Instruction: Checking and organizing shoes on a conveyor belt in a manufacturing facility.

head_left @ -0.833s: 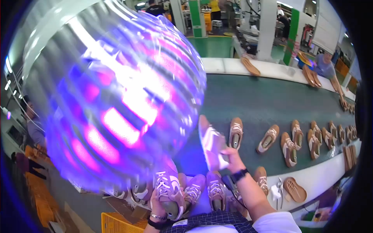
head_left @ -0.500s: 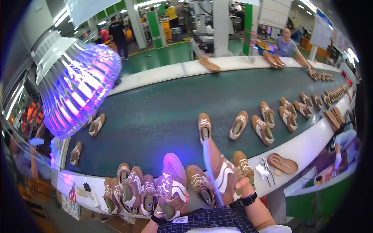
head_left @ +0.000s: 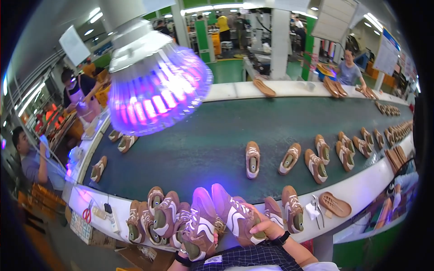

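I'm viewing through a single head camera, looking steeply down onto the green conveyor belt [head_left: 217, 135] from its near edge. A purple lamp [head_left: 158, 97] is hanging close above the belt's left part.

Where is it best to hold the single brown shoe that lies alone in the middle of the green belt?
Probably at the heel end of the brown shoe, coming from the near side. It lies upright with its opening upward, heel toward the person, and nothing touches it.

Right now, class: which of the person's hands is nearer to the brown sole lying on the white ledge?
Right. The right hand, gripping a shoe, is the closer one to the brown sole; the left hand holds another shoe farther left.
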The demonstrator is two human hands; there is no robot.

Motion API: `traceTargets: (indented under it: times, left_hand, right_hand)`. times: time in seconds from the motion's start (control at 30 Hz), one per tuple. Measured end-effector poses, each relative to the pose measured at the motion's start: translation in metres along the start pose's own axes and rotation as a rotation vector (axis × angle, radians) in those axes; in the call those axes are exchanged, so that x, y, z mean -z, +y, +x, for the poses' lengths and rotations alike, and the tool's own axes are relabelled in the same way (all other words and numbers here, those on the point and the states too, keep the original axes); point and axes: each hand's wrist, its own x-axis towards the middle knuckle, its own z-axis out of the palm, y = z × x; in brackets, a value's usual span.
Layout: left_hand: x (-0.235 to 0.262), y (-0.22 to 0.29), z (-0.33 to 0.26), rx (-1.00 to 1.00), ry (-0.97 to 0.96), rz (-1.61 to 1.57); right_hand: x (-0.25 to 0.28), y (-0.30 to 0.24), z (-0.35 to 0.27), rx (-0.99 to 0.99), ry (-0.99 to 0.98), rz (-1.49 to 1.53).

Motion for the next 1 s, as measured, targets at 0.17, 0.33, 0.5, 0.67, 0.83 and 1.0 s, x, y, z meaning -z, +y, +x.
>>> traceTargets:
  times: [0.17,0.33,0.5,0.67,0.83,1.0]
  left_hand:
    - [-0.009,0.004,-0.013,-0.060,0.048,-0.039]
    - [-0.032,0.014,-0.011,-0.058,0.082,-0.053]
    - [-0.050,0.016,-0.014,-0.016,0.113,-0.034]
    - [-0.071,0.026,-0.019,0.031,0.139,-0.006]
    - [-0.096,0.034,-0.024,0.069,0.167,0.009]
    - [-0.064,0.030,-0.032,0.161,-0.188,-0.208]
  right_hand:
    - [-0.008,-0.006,0.019,-0.099,-0.010,-0.012]
    - [0.004,-0.006,0.033,-0.120,0.002,-0.108]
    - [0.022,-0.003,0.037,-0.062,-0.041,-0.179]
    - [0.016,-0.013,0.029,-0.126,0.001,-0.165]
    - [0.017,-0.012,0.025,-0.132,-0.006,-0.164]
    - [0.019,-0.007,0.016,-0.134,0.074,-0.191]
